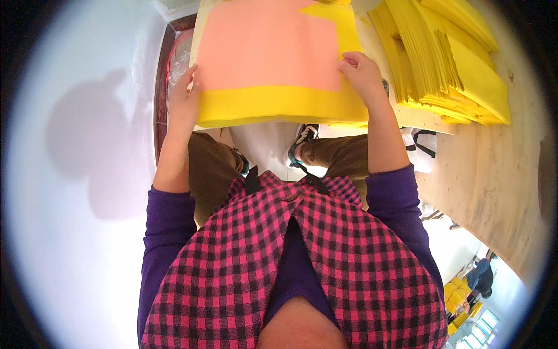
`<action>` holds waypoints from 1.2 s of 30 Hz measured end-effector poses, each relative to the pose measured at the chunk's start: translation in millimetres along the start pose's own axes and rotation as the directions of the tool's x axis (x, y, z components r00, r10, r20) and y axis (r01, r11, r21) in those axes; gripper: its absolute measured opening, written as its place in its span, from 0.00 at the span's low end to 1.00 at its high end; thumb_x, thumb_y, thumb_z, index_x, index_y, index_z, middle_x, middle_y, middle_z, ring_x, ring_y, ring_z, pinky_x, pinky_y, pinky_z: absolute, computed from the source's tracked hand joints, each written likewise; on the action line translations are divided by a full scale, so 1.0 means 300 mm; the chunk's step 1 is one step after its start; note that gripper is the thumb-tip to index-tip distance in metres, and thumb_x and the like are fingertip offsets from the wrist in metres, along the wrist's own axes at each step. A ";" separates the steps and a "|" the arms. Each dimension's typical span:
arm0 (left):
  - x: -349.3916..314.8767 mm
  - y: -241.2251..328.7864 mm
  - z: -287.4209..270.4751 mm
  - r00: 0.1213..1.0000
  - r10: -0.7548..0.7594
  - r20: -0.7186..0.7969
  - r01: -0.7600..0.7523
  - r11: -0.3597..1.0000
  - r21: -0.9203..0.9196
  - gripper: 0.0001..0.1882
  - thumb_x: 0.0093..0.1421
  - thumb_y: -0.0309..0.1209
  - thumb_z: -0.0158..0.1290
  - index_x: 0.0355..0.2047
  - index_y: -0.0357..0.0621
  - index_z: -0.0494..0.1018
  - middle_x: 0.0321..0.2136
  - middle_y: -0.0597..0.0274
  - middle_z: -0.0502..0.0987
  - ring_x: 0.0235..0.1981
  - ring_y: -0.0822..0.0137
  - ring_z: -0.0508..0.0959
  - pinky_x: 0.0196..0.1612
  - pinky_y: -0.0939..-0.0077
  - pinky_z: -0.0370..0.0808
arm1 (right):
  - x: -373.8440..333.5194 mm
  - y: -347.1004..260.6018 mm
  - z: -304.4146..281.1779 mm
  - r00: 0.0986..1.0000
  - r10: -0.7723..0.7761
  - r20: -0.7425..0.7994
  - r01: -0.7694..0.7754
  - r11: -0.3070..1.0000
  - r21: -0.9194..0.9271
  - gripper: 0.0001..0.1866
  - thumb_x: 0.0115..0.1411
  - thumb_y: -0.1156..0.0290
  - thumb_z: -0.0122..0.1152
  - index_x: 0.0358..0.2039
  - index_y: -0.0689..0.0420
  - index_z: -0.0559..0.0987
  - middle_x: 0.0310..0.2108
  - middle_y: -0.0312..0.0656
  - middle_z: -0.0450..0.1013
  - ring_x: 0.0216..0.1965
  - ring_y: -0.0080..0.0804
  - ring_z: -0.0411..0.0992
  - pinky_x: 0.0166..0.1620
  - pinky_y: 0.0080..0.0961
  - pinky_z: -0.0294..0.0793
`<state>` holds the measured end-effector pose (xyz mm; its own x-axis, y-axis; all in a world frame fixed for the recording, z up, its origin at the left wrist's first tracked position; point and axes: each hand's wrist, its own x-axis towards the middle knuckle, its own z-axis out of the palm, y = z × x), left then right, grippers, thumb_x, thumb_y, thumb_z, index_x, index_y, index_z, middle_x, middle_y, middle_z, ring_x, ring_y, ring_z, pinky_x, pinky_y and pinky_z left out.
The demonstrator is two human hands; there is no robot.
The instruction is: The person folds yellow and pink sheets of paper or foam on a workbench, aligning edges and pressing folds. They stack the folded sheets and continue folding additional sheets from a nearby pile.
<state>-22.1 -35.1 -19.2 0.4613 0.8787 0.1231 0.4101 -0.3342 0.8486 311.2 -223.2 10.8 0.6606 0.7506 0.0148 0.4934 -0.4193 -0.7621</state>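
Observation:
A pink sheet (267, 49), seemingly cloth or felt, lies flat over a larger yellow fabric sheet (279, 104) in front of me. Yellow shows along the near edge, the right side and a far right corner. My left hand (184, 99) is at the pink sheet's left edge, its fingers bent and thumb by the border. At the right edge, my right hand (363, 75) has its fingers curled in a pinch on the pink sheet's border. The undersides of both grips are hidden.
Stacks of folded yellow fabric (447, 64) lie on the wooden table (482, 168) to the right. A white wall (87, 232) stands close on the left. Clear plastic (179, 55) sits beside a dark red frame (160, 99). Far lower right, a person (480, 278) is near yellow material.

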 end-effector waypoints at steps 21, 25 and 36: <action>-0.035 0.009 0.040 0.986 0.165 -0.004 -0.163 0.978 0.129 0.20 0.62 0.27 0.44 0.55 0.34 0.65 0.56 0.40 0.65 0.58 0.48 0.65 0.61 0.64 0.60 | 0.091 -0.062 0.040 1.000 0.015 -0.020 -0.022 0.903 -0.429 0.23 0.47 0.58 0.67 0.38 0.62 0.77 0.36 0.51 0.77 0.38 0.42 0.75 0.41 0.33 0.73; -0.028 0.000 0.040 0.983 0.182 0.002 -0.181 0.977 0.117 0.20 0.62 0.27 0.44 0.55 0.34 0.65 0.56 0.40 0.65 0.59 0.48 0.64 0.62 0.63 0.59 | 0.099 -0.095 0.053 0.995 0.096 0.012 -0.080 0.884 -0.461 0.17 0.48 0.60 0.63 0.35 0.57 0.78 0.37 0.48 0.77 0.40 0.43 0.75 0.43 0.36 0.73; -0.031 -0.012 0.038 0.981 0.192 -0.008 -0.191 0.979 0.070 0.20 0.62 0.29 0.44 0.54 0.34 0.65 0.55 0.41 0.66 0.59 0.49 0.65 0.62 0.63 0.59 | 0.091 -0.126 0.043 1.000 -0.002 -0.015 -0.005 0.885 -0.467 0.10 0.51 0.62 0.57 0.31 0.51 0.80 0.34 0.43 0.78 0.38 0.43 0.75 0.40 0.38 0.74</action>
<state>-18.9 -46.1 -29.4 0.5252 0.8009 0.2876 0.3689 -0.5188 0.7712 303.3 -180.4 31.6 0.6677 0.7440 0.0260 0.6972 -0.6127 -0.3722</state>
